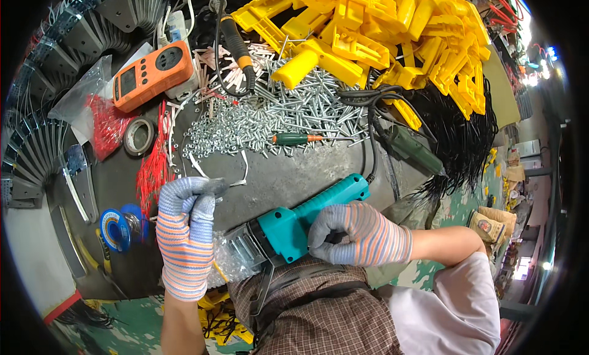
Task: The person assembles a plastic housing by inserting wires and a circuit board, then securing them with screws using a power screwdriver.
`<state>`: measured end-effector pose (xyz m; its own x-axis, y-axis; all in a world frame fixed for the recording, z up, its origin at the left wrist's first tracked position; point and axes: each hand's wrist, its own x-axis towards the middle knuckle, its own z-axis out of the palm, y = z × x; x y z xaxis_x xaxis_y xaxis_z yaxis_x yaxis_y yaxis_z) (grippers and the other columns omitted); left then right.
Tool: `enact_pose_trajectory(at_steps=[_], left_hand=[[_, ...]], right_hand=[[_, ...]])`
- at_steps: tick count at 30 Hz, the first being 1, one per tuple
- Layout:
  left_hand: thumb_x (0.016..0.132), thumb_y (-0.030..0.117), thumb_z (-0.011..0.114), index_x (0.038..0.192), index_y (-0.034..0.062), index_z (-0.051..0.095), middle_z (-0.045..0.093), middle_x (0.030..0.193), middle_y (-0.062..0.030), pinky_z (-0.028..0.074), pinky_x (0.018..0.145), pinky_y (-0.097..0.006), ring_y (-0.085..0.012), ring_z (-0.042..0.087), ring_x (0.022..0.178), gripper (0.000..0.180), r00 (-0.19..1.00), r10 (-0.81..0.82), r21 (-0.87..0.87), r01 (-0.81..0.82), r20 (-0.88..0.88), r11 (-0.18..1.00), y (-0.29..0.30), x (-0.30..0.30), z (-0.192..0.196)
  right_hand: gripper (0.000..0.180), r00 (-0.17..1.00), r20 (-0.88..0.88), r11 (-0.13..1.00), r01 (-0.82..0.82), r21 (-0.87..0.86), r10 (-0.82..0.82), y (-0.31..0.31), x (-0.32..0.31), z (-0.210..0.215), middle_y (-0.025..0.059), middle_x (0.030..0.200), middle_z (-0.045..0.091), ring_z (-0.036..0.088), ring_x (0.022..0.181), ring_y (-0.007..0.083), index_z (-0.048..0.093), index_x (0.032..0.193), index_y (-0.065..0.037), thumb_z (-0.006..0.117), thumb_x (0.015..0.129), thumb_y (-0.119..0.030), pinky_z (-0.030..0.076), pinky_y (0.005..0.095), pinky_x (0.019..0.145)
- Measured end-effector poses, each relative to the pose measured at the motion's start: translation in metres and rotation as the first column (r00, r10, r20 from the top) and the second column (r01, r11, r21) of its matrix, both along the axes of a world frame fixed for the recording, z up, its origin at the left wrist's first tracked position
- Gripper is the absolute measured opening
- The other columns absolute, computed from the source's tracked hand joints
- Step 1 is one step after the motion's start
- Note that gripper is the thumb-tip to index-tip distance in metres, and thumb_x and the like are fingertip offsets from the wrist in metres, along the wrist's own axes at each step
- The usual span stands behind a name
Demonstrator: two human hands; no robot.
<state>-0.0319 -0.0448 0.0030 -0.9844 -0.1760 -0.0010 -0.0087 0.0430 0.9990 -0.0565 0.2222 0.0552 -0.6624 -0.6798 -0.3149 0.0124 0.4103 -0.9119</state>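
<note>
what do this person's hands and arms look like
The left hand and right hand wear matching knit gloves, striped orange, bluish and whitish, greyer toward the tips. The forearms are bare; a pale short sleeve shows on the right.

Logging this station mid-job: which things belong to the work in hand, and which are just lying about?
Apparently in the work:
teal tool, at the right hand

Apparently lying about, apart from both hands:
orange meter
grey tape roll
blue spool
green-handled screwdriver
</note>
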Motion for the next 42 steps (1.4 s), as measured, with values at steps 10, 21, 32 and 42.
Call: enact_pose_trajectory(at_steps=[10,21,32,42], left_hand=[[0.077,0.007,0.079,0.094,0.0083,0.071,0.065,0.105,-0.0126,0.049,0.09,-0.038,-0.0275,0.062,0.1,0.019,0.982,0.054,-0.364,-0.118,-0.18,0.924,-0.01,0.009,0.008],[0.077,0.017,0.075,0.088,0.0093,0.074,0.068,0.083,-0.0082,0.05,0.084,-0.04,-0.0284,0.066,0.084,0.014,0.933,-0.345,-0.384,0.283,-0.101,0.879,0.018,-0.005,0.015],[0.081,0.012,0.073,0.097,0.0025,0.074,0.069,0.089,-0.0125,0.052,0.081,-0.038,-0.0293,0.066,0.089,0.018,0.85,-0.521,-0.389,0.506,0.073,0.77,0.024,-0.018,0.014],[0.084,0.018,0.07,0.107,0.008,0.07,0.068,0.1,-0.0123,0.049,0.084,-0.044,-0.033,0.063,0.094,0.025,0.91,-0.408,-0.814,0.181,-0.074,0.552,0.022,-0.02,0.026]], right_hand=[[0.018,0.681,-0.723,0.992,-0.111,0.061,0.121,-0.015,0.018,-0.007,0.0031,0.091,0.062,0.063,0.087,0.0266,0.069,0.094,-0.015,0.075,0.079,-0.022,0.05,0.0399,0.081],[0.027,0.483,-0.865,0.989,-0.104,0.1,0.139,-0.027,0.015,-0.016,0.0012,0.102,0.064,0.061,0.103,0.0248,0.07,0.095,-0.017,0.076,0.07,-0.026,0.048,0.0432,0.089],[0.028,0.571,-0.821,0.996,-0.075,-0.045,0.006,-0.004,-0.005,-0.017,0.0014,0.097,0.065,0.063,0.093,0.0255,0.071,0.095,-0.013,0.081,0.07,-0.019,0.049,0.0416,0.082],[0.01,0.329,-0.808,0.835,0.092,0.542,0.488,-0.023,-0.091,-0.025,0.0048,0.087,0.059,0.062,0.085,0.0243,0.067,0.083,-0.013,0.063,0.08,-0.022,0.05,0.0379,0.07]])
